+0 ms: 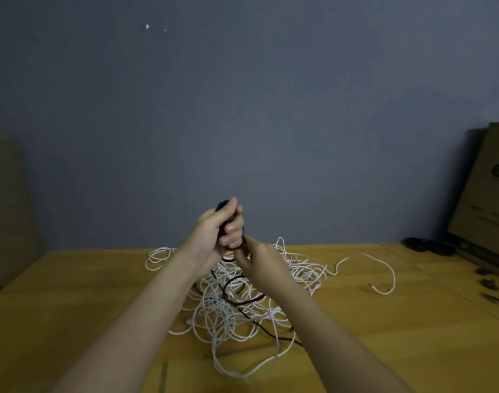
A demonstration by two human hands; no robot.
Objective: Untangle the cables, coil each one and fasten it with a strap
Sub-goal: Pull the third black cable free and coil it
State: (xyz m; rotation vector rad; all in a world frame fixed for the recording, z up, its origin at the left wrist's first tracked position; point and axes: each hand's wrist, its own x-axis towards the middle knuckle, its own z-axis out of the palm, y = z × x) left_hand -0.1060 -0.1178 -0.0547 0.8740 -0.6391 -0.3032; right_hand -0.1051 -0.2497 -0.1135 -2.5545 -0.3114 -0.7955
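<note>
Just below the centre of the frame, the left hand (218, 234) is raised above the table with its fingers curled tight round a small bundle of thin black cable (223, 207), whose dark top pokes out above the thumb. The right hand (258, 260) sits just below and to the right of it, nearly touching, fingertips drawn together in a narrow pinch on a loop of the same black cable where it leaves the left fist. From the hands the black cable drops into the lower centre of the frame and threads through a loose tangled heap of thin white cables (242, 302) lying on the yellow-brown wooden table (86, 293), then trails off toward the lower right under the right forearm. One white cable end (384, 279) curls away alone at the right of the heap. At the far right edge a brown cardboard box (489, 194) leans against the grey wall (242, 95), with several small dark objects (489, 285), too blurred to identify, on the table near it.
</note>
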